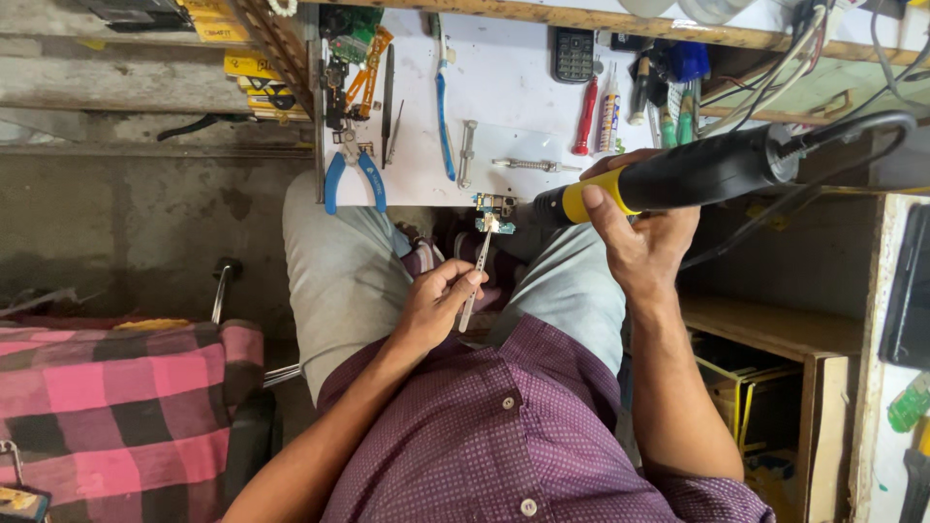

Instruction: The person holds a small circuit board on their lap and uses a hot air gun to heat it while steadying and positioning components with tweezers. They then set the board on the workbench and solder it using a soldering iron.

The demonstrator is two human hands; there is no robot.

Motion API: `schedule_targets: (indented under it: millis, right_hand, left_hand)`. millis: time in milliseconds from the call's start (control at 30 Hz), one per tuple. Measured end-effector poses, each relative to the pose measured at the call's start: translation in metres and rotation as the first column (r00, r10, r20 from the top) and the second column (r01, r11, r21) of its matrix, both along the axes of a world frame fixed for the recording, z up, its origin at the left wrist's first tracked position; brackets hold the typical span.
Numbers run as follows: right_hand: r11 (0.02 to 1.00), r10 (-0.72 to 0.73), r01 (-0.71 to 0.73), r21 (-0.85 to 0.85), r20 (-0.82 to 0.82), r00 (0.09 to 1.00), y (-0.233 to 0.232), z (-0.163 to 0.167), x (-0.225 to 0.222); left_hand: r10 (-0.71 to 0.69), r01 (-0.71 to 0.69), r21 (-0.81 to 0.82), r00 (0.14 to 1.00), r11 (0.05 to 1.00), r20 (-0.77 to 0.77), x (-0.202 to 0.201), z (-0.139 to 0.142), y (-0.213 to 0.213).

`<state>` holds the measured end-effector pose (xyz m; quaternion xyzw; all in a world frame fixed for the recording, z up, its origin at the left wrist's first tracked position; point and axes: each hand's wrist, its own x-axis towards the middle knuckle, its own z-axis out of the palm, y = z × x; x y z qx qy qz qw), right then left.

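My left hand [438, 300] grips metal tweezers [476, 276] that pinch a small green circuit board [494, 213] held above my lap. My right hand [635, 232] holds a black hot-air gun with a yellow collar [678, 179], its nozzle pointing left at the circuit board, almost touching it. A black cable [852, 145] runs from the gun's rear end to the right.
A white bench top [513, 92] carries blue-handled pliers [349, 174], a blue toothbrush [444, 116], a red screwdriver [585, 116], a black keypad phone [573, 53] and small parts. A pink checked cloth [116, 407] lies at left. Wooden shelves [775, 339] stand at right.
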<state>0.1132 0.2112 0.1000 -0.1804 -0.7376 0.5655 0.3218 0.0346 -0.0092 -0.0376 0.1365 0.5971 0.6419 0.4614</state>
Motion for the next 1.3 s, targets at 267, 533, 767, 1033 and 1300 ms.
schedule_targets:
  millis: [267, 533, 767, 1033, 1300]
  right_hand:
    - [0.998, -0.007, 0.006, 0.061, 0.015, 1.000, 0.002, 0.000, 0.000]
    - [1.000, 0.001, -0.001, 0.004, -0.013, 1.000, 0.000, -0.002, 0.000]
    - [0.998, 0.016, -0.019, -0.066, -0.044, 0.999, -0.001, -0.004, 0.001]
    - [0.997, 0.036, -0.039, -0.059, -0.043, 0.998, -0.003, -0.003, -0.001]
    - [0.997, 0.037, -0.040, 0.066, 0.040, 0.999, -0.007, 0.005, -0.009]
  left_hand:
    - [0.001, 0.000, 0.018, 0.999, 1.000, -0.040, 0.000, 0.001, 0.000]
    - [0.001, 0.000, 0.017, 0.998, 1.000, -0.061, 0.000, 0.000, -0.002]
    - [0.016, -0.017, -0.027, 0.999, 0.999, -0.043, 0.001, -0.002, -0.004]
    - [0.035, -0.039, -0.037, 0.993, 0.999, -0.112, 0.003, -0.002, -0.005]
    - [0.043, -0.051, -0.058, 0.991, 0.997, -0.126, 0.003, 0.003, -0.004]
